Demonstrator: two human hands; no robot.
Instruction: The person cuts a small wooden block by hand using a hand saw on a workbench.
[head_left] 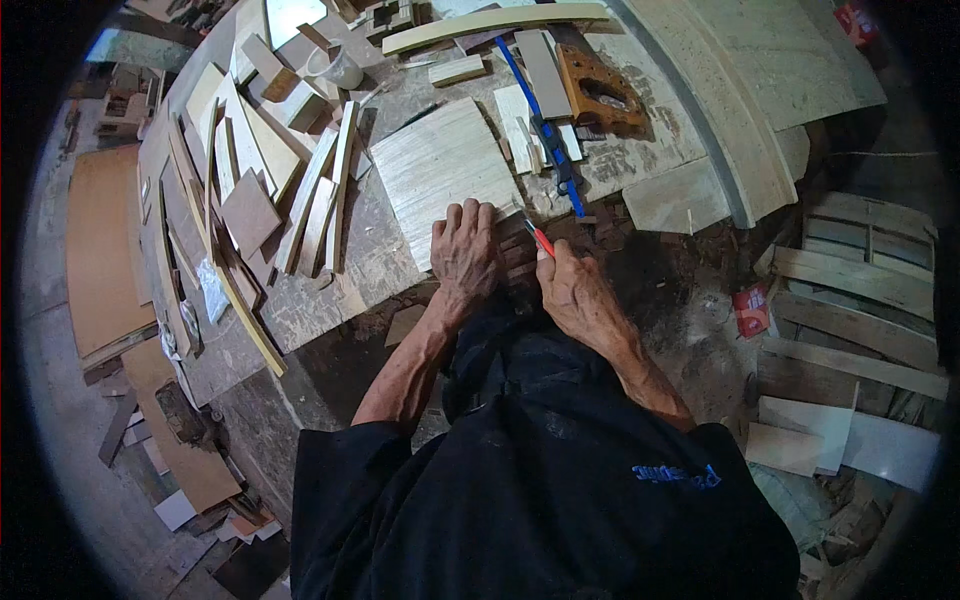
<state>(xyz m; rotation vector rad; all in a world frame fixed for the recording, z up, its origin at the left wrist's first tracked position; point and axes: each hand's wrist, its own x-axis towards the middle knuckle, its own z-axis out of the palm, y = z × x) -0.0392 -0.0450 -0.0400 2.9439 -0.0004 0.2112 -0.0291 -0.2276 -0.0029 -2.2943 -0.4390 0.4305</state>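
A pale, square-looking wooden board (440, 175) lies flat at the bench's near edge. My left hand (467, 250) is closed over its near edge, fingers side by side on top; the thumb is mostly hidden. My right hand (582, 298) grips a slim red-handled tool (542, 239) with a narrow metal tip, whose exact kind I cannot make out. That tip points up and left beside the board's near right corner. Just beyond it, a blue bar clamp (548, 135) lies slanted across small wood pieces.
A wooden-handled saw (602, 92) rests right of the clamp. Many wood strips (318, 200) are piled on the bench's left side, near a white cup (338, 68). A long curved strip (495, 27) spans the back. Slatted wood (850, 270) stands at right.
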